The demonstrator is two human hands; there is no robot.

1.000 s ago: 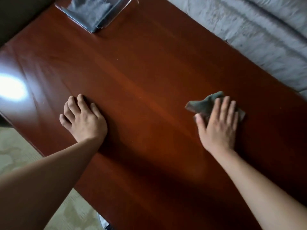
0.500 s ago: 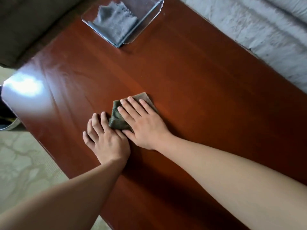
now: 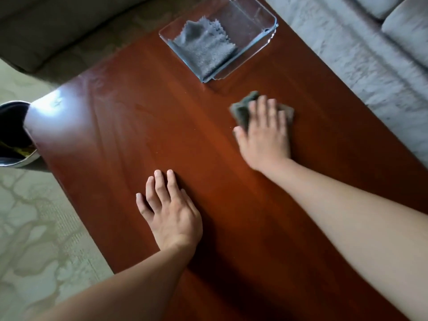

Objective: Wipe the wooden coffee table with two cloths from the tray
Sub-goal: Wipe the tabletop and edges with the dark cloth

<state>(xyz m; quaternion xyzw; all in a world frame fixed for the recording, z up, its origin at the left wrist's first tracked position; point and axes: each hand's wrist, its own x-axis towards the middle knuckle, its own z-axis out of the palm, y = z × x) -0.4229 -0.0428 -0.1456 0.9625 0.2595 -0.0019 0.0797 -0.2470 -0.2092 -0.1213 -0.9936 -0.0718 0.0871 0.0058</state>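
Altogether, two hands (image 3: 173, 216) (image 3: 266, 135), two cloths (image 3: 242, 111) (image 3: 206, 50), one tray (image 3: 251, 26) appear.

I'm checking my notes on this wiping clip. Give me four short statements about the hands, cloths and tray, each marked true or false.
1. The right hand presses a green-grey cloth onto the table. True.
2. The left hand grips a second cloth. False: it rests bare and flat on the table.
3. The clear tray holds nothing. False: a grey cloth lies in it.
4. The tray stands on the table beyond the right hand. True.
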